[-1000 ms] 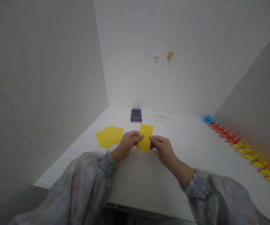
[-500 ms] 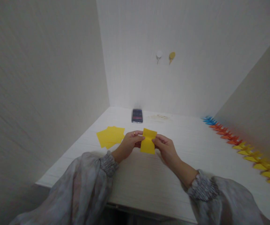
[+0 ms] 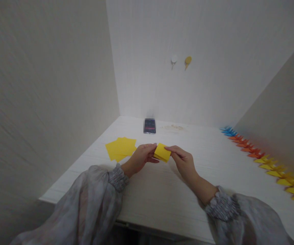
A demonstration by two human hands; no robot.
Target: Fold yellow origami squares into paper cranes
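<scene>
A small yellow sheet of paper (image 3: 162,152), folded over to a near-square shape, is held above the table between my two hands. My left hand (image 3: 143,156) pinches its left edge, thumb on top and other fingers beneath. With thumb and forefinger my right hand (image 3: 184,161) grips its upper right corner. The lower edge shows two layers slightly apart. Just left of my left hand, several flat yellow sheets (image 3: 120,149) lie overlapping on the table.
A phone-like device (image 3: 149,126) with a blurred screen stands at the table's back. Along the right side runs a row of folded paper pieces: blue (image 3: 228,131), orange-red (image 3: 246,145) and yellow (image 3: 281,175). White table (image 3: 162,200) meets walls behind and at both sides. Two hooks (image 3: 188,61) are on the back wall.
The yellow paper has gone from a taller upright rectangle to a shorter folded square, now tilted. My right hand has shifted its grip to the upper right corner.
</scene>
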